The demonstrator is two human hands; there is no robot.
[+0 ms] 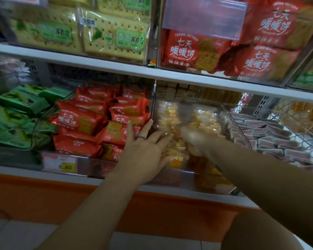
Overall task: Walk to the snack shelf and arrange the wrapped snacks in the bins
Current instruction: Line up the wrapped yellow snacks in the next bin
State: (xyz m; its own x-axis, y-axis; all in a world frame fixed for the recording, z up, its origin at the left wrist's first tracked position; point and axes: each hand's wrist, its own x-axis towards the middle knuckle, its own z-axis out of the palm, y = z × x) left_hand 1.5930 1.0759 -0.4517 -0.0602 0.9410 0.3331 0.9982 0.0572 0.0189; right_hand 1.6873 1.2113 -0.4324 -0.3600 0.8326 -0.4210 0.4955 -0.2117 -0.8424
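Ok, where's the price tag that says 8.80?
In the head view, the price tag sits low on the left, at the front edge of the lower shelf, just below the red wrapped snacks and left of the left hand.

An 8.80 price tag [60, 164] sits above the orange base panel [43, 199].

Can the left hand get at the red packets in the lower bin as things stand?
Likely yes: the left hand is spread right beside the red packets, fingers over them, nothing in between.
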